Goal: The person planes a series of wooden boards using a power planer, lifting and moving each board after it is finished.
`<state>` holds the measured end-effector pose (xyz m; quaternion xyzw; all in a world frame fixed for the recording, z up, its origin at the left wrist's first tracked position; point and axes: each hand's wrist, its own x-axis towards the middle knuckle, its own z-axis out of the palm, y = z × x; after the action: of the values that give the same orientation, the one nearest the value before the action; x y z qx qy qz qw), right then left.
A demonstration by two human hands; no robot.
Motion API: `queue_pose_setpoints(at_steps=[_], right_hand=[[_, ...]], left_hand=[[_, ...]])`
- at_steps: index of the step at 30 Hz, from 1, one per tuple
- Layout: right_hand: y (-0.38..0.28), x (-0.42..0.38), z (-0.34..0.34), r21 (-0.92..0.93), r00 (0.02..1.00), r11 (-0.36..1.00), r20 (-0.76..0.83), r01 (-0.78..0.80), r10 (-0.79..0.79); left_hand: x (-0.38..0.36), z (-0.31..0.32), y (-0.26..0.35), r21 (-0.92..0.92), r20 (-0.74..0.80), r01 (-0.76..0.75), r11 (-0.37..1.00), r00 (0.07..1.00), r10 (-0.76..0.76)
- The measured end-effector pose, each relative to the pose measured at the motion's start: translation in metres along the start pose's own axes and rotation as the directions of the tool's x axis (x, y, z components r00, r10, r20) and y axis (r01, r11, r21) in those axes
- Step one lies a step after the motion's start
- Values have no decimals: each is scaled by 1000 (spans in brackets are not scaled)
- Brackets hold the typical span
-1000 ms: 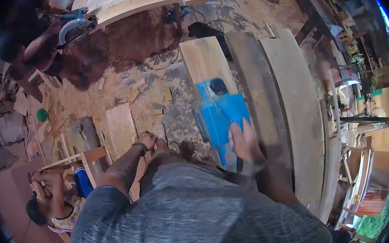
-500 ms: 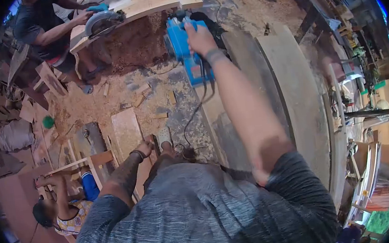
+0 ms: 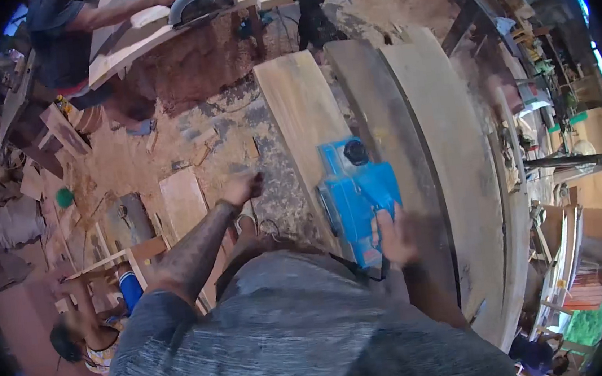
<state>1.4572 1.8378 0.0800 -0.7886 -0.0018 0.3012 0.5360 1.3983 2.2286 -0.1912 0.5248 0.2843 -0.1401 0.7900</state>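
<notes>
A blue electric planer (image 3: 368, 189) with a black knob rests on a long light-brown plank (image 3: 298, 101) in front of me. My right hand (image 3: 394, 237) is closed round its rear handle, and part of the grip is hidden. My left hand (image 3: 244, 187) hangs to the left of the plank, above the littered floor, with its fingers curled in a loose fist. Nothing shows in it. Wood shavings blur into the floor beneath.
Beside the planed plank lie a darker plank (image 3: 386, 122) and a wide pale one (image 3: 450, 144). At upper left a co-worker holds a circular saw (image 3: 202, 6) on a wooden workpiece (image 3: 135, 43). Another person (image 3: 87, 335) is at lower left. A black dog-like shape (image 3: 312, 19) is beyond the planks.
My right hand has brought the planer back toward my body along the plank. My left hand has risen forward and to the right. The co-worker's saw has shifted right.
</notes>
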Motion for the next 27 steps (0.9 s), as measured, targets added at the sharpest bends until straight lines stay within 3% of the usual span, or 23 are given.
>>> queue_pose_setpoints(at_steps=[2,5,8,11,17,18,19,21,23,25,27], right_hand=[[2,15,0,7,998,998,15,61,-61],[-33,74,19,34,984,984,24,174,-174],[-80,136,42,12,960,961,33,277,-277],[-114,197,61,-38,942,941,33,336,-335],[-160,268,86,-80,931,928,0,363,-364],[-166,277,89,-91,926,922,-1,377,-378],[-171,287,91,-101,924,920,-13,379,-382],[-180,307,100,-119,920,916,-37,383,-389],[-194,324,106,-139,928,920,-8,367,-372],[-205,343,110,-117,936,929,30,352,-351],[-203,337,112,-142,938,928,15,346,-347]], left_hand=[[-5,57,49,-299,65,66,952,997,-49],[7,106,71,-482,-13,77,873,995,-95],[17,103,59,-332,-32,12,943,999,-24],[11,104,65,-437,-24,69,897,996,-88],[15,95,58,-311,-47,38,950,997,-55],[19,91,50,-38,-72,-215,976,975,212],[21,87,43,235,-24,-442,866,888,460],[27,80,35,380,-19,-504,776,834,551],[35,84,40,133,-181,-252,959,945,273],[11,88,76,268,-145,-152,951,970,196],[0,89,86,236,-144,-73,969,984,109]])
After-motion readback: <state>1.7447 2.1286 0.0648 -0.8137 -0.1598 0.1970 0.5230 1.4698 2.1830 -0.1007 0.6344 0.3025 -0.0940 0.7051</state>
